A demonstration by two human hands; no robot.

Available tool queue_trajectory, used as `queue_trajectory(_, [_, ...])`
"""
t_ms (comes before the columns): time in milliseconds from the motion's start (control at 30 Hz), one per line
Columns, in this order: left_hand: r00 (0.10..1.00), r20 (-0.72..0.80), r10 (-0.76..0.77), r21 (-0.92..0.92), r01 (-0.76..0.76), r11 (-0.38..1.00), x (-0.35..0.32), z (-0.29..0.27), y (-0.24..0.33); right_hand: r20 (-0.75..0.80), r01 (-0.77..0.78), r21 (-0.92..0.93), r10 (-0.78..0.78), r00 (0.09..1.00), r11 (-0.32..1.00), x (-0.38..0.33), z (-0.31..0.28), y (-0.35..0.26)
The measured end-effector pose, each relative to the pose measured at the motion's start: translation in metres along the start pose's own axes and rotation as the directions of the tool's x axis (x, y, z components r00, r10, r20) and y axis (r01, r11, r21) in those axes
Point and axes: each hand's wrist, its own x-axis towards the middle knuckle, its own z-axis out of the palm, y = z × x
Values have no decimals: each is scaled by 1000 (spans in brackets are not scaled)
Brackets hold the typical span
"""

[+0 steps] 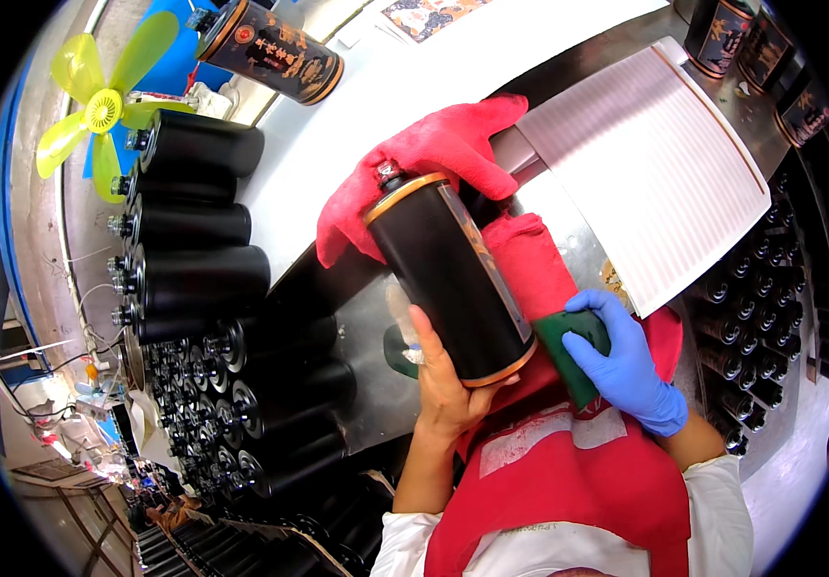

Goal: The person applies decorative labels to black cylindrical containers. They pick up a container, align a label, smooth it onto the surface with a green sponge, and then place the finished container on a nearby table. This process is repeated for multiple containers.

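A black cylindrical bottle [439, 279] with gold rims and a clear stopper lies tilted in front of me. My left hand [453, 389], bare, is closed around its lower end. Along the bottle's right side runs a patterned label [482, 255], seen edge-on. My right hand [621, 361], in a blue glove, grips a flat green pad [568, 361] just right of the bottle's base. Beneath the bottle's top is a bunched pink cloth [434, 139], and more pink cloth [535, 260] lies between the bottle and my right hand.
A lined white sheet [645, 173] lies to the right on the metal table [376, 404]. Black bottles [193, 221] are stacked at left, beside a yellow-green fan [104, 111]. Labelled bottles stand at top left [275, 58] and top right [717, 38]. More bottles [751, 327] fill the right side.
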Motion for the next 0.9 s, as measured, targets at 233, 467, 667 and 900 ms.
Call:
queue_trajectory(233, [972, -35, -233, -205, 221, 953, -28, 9, -13, -38, 160, -52, -162, 986, 986, -9, -1, -23])
queue_trajectory(467, [981, -7, -192, 41, 192, 981, -81, 36, 0, -27, 31, -66, -33, 999, 997, -5, -2, -10])
queue_trajectory(667, [977, -4, 211, 351, -196, 916, -59, 25, -3, -32, 62, -98, -66, 997, 993, -4, -2, -10])
queue_trajectory(900, [896, 61, 440, 701, -352, 620, -25, 20, 16, -3, 46, -83, -46, 999, 996, -2, -4, -11])
